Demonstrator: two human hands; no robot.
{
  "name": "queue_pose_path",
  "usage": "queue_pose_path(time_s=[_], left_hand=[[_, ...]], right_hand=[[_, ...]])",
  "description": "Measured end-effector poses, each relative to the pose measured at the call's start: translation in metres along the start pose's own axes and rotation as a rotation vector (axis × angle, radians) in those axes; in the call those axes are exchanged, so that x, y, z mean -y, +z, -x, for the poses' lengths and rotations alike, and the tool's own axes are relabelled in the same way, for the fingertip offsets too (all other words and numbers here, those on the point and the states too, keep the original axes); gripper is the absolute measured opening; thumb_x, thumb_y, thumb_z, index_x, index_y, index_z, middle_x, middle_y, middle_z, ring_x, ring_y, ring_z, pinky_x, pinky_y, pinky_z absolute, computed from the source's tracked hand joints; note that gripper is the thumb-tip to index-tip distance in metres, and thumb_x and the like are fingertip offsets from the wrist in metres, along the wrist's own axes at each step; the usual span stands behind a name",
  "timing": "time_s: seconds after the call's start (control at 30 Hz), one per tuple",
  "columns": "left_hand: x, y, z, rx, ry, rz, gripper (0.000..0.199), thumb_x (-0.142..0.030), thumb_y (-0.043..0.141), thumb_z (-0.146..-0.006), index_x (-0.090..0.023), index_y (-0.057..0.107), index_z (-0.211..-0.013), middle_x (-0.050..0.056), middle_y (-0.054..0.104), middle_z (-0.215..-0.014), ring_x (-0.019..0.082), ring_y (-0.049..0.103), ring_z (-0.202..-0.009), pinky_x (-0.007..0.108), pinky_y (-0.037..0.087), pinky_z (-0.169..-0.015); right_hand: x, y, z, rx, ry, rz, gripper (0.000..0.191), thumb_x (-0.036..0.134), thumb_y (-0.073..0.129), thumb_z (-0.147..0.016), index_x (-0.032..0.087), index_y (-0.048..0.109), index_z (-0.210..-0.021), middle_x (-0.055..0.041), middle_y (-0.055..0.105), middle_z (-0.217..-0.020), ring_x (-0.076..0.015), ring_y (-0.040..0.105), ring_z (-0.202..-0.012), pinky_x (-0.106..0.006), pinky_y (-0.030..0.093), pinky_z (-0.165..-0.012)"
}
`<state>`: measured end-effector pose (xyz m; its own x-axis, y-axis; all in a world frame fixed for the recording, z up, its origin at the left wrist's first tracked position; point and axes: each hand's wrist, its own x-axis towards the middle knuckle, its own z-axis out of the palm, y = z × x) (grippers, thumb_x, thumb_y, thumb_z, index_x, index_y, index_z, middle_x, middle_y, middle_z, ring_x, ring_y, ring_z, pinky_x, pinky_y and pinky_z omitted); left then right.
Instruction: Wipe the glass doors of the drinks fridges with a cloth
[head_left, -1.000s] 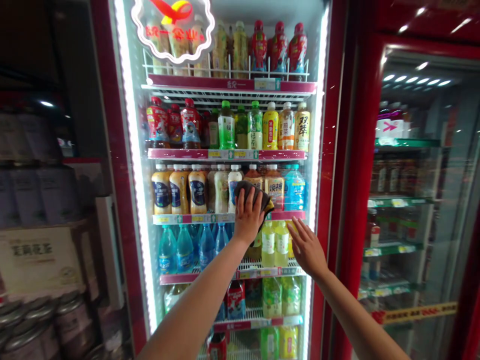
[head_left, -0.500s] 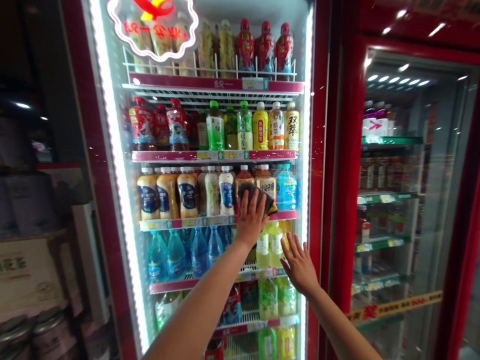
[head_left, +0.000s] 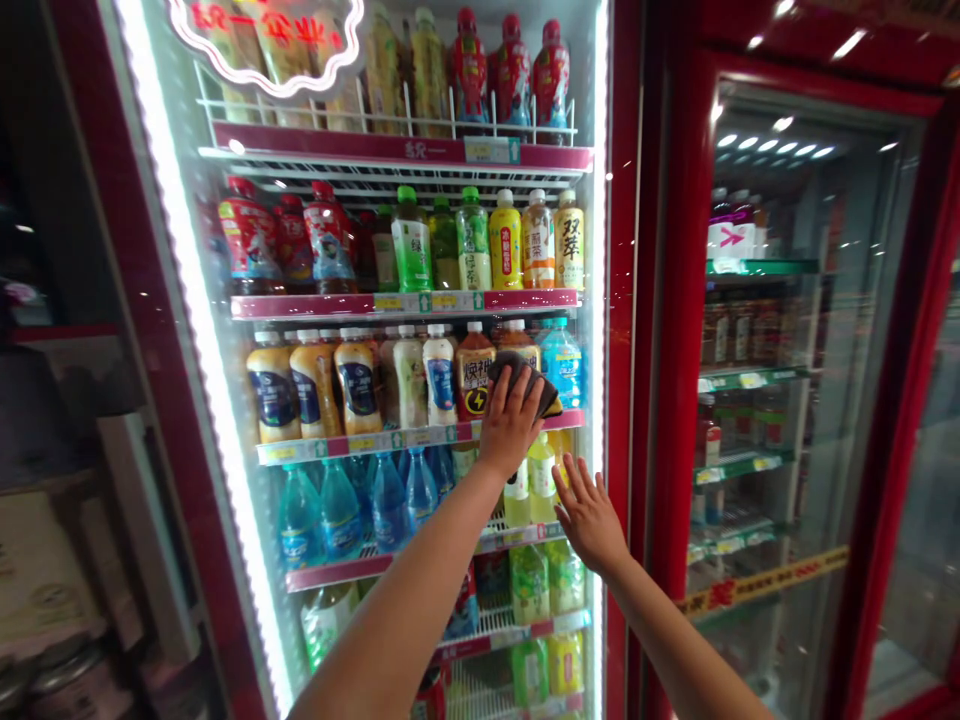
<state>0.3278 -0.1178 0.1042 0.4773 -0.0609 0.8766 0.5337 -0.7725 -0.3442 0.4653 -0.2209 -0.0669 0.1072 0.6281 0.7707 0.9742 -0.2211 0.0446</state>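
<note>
The right hand (head_left: pixel 589 512), fingers apart, holds nothing; the left hand (head_left: pixel 511 425) holds a dark-grey, yellow-edged fabric cloth (head_left: pixel 549 394) against a red-framed clear glass door (head_left: pixel 624 300); areas covered and remaining are indistinguishable; behind stand colourful plastic drink bottles (head_left: pixel 358 385)

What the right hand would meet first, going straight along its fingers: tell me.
Probably the dark grey, yellow-edged fabric cloth under the left hand. The long pink shelf strip on that line looks farther back, though depth is unclear.
</note>
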Motion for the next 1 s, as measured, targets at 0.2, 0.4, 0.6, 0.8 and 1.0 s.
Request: queue_pose_path(time_s=[0.2,0.4,0.6,0.8,1.0], left_hand=[[0.024,-0.005,0.043,0.042,0.253,-0.040,0.067,-0.036,0.071,-0.087,-0.028,0.046,-0.149,0.002,0.044,-0.159,0.027,0.025,-0.154,0.046,0.027,-0.127],[0.016,-0.005,0.003,-0.155,-0.162,0.031,0.063,-0.034,0.061,-0.093,-0.022,0.041,-0.151,0.011,0.037,-0.162,0.033,0.016,-0.156,0.059,0.024,-0.125],[0.000,0.015,0.013,0.054,0.375,0.030,0.063,-0.030,0.066,-0.089,-0.030,0.045,-0.149,0.003,0.039,-0.162,0.026,0.026,-0.154,0.047,0.028,-0.126],[0.019,0.012,0.030,-0.101,0.071,0.024,0.068,-0.032,0.068,-0.089,-0.025,0.043,-0.151,0.008,0.044,-0.159,0.029,0.019,-0.156,0.051,0.023,-0.127],[-0.020,0.020,-0.027,-0.032,0.148,0.063,0.065,-0.031,0.065,-0.091,-0.022,0.043,-0.151,0.009,0.040,-0.161,0.032,0.017,-0.156,0.057,0.022,-0.126]], right_hand=[[-0.003,-0.001,-0.002,0.017,-0.009,-0.002,0.061,0.029,0.041,-0.103,0.026,0.025,-0.161,-0.0080,0.013,-0.170,-0.0300,0.005,-0.157,-0.059,0.025,-0.122],[0.007,-0.003,-0.003,0.033,0.038,-0.021,0.064,0.026,0.042,-0.101,0.025,0.021,-0.162,-0.0088,0.009,-0.170,-0.0319,0.002,-0.156,-0.061,0.025,-0.121],[-0.002,-0.010,-0.002,0.076,0.002,-0.046,0.065,0.023,0.044,-0.100,0.026,0.022,-0.161,-0.0078,0.012,-0.169,-0.0300,0.005,-0.156,-0.058,0.028,-0.122],[-0.002,-0.020,-0.005,0.153,0.001,-0.056,0.069,0.022,0.046,-0.098,0.026,0.019,-0.162,-0.0071,0.005,-0.170,-0.0313,0.004,-0.156,-0.056,0.029,-0.121],[-0.003,-0.027,-0.004,0.162,-0.018,-0.031,0.080,0.015,0.054,-0.089,0.027,0.022,-0.161,-0.0063,0.004,-0.170,-0.0299,0.003,-0.157,-0.055,0.027,-0.122]])
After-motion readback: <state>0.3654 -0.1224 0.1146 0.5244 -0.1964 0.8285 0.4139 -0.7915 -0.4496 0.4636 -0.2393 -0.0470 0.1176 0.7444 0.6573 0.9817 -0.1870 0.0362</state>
